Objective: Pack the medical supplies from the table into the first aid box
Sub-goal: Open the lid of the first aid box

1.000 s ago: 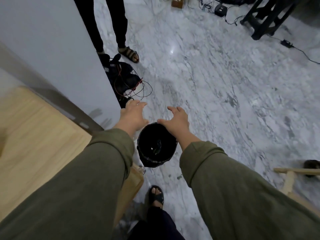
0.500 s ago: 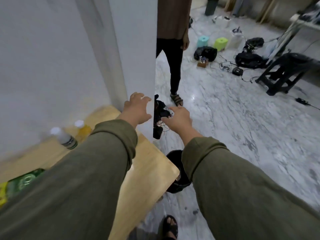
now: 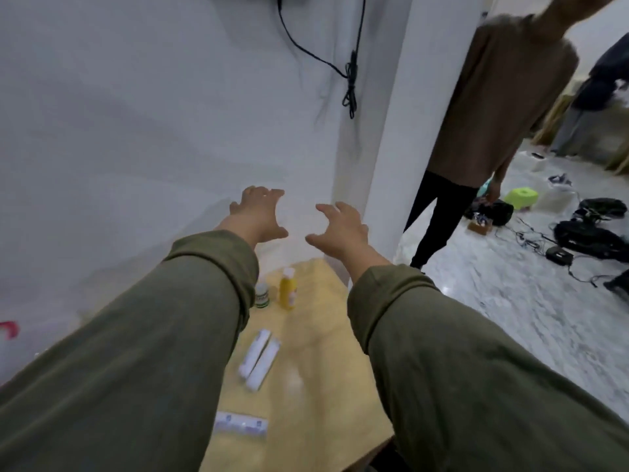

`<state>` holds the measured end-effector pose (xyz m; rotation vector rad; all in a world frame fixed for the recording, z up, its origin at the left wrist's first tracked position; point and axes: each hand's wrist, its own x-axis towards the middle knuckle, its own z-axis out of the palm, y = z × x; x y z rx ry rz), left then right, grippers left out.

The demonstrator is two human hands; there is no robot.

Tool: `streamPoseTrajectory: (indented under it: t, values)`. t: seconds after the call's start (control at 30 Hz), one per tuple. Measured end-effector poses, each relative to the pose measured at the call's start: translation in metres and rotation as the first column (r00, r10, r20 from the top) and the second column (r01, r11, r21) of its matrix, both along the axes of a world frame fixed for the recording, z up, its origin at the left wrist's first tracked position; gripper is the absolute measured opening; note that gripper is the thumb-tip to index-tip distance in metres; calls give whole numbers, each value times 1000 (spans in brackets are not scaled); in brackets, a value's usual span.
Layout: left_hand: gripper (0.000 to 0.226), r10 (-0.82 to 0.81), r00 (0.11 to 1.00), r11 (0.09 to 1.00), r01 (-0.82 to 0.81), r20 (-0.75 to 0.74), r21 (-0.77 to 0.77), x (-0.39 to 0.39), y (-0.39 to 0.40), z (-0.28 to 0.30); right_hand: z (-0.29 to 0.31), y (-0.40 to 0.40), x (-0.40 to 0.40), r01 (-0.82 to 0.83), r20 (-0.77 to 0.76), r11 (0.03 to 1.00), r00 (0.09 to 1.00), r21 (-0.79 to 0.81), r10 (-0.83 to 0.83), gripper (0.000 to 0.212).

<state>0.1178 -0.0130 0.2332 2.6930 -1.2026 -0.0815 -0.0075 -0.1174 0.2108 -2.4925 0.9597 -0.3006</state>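
Observation:
Both arms in olive sleeves stretch forward above a light wooden table point(image 3: 326, 386). My left hand point(image 3: 260, 212) and my right hand point(image 3: 340, 228) hover in the air with fingers spread, holding nothing. Below them on the table stand a yellow bottle with a white cap point(image 3: 287, 289) and a small white bottle with a green label point(image 3: 262, 296), partly hidden by my left sleeve. Two white rolls point(image 3: 259, 359) lie side by side in the middle. A flat white packet point(image 3: 241, 424) lies nearer to me. No first aid box is visible.
A white wall with a hanging black cable point(image 3: 350, 80) backs the table. A person in a brown top point(image 3: 490, 107) stands at the right beyond a white pillar point(image 3: 398, 131). Bags, cables and a green stool point(image 3: 520, 197) litter the marble floor.
The view has swung up and left from the floor and black bin to the table and wall. More supplies are now in sight. Both hands stay outstretched and empty.

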Motion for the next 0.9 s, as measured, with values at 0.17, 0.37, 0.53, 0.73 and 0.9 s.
streamPoseTrajectory:
  t: [0.17,0.37,0.53,0.73,0.9]
  values:
    - [86,180,984,983,-180,8,-17,31,70,10,14,42,48,-170,-18,984,985,-46,170,67]
    - [85,415,910,910,-415,16,11,56,176,10,16,117,104,-396,8,917,918,-47,396,64]
    - [85,572,820,820,-571,-20,36,58,269,-1,-2,192,136,-570,-32,821,822,-42,569,65]
    - [87,721,689,693,-714,-76,101,52,367,-37,-41,278,158,-726,-101,687,685,-11,722,67]
    - [91,777,613,629,-764,-145,143,54,415,-76,-75,329,172,-789,-149,614,609,-14,779,66]
